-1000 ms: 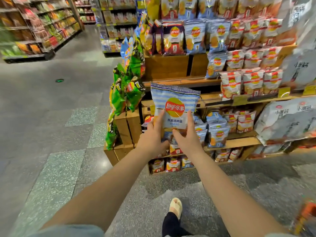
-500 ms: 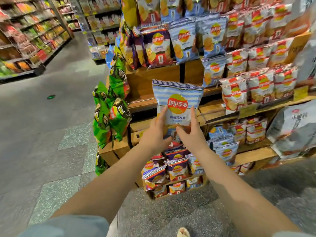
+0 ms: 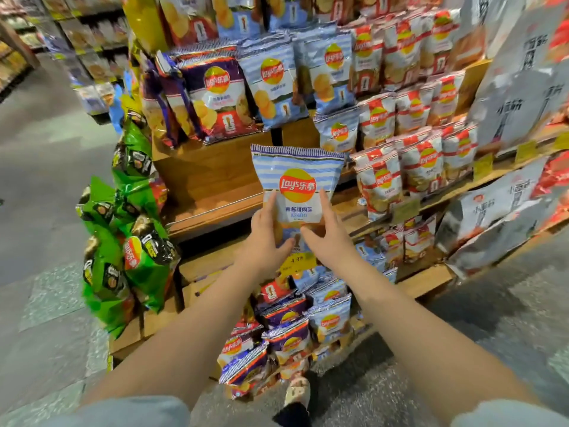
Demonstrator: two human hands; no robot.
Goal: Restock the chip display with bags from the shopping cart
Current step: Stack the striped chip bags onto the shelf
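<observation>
Held upright at the frame's centre, the bag (image 3: 297, 186) is pinched at its lower part between both hands: the left hand (image 3: 264, 238) grips its lower left edge, thumb across the front, and the right hand (image 3: 323, 238) clasps the lower right with fingers spread up the side. Its face is pale blue with white stripes, a red and yellow logo and blue lettering beneath. It rises above the hands, in front of a bare wooden shelf (image 3: 212, 192). Green bags (image 3: 135, 241) hang at left; red and white bags (image 3: 409, 167) stand to the right.
</observation>
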